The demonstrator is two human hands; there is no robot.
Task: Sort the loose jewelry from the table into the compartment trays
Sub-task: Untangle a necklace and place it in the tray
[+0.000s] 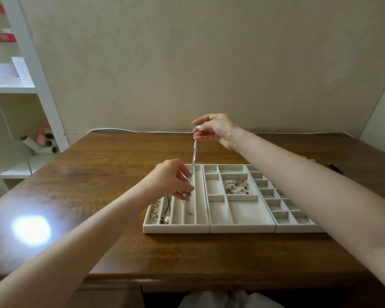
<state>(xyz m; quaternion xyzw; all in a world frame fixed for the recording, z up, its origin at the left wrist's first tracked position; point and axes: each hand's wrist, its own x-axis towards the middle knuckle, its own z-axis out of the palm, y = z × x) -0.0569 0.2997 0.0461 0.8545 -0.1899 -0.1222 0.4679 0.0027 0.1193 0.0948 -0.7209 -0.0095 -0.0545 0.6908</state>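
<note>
The left hand (171, 181) pinched the lower end of a flat silver chain necklace (194, 155) above the beige long-slotted tray (176, 228). The chain ran taut up to the right hand (213, 130), which pinched its top end.

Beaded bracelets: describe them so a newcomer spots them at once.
Three pale trays sit side by side on the wooden table. In the middle tray, a central compartment holds the beaded bracelets: coiled, multicoloured, that tray's only jewelry.

Right hand (216, 130) pinching silver chain (193, 156) top, left hand (171, 181) pinching lower end over left tray (176, 227); beaded bracelets (237, 186) lying in middle tray (242, 227).
</note>
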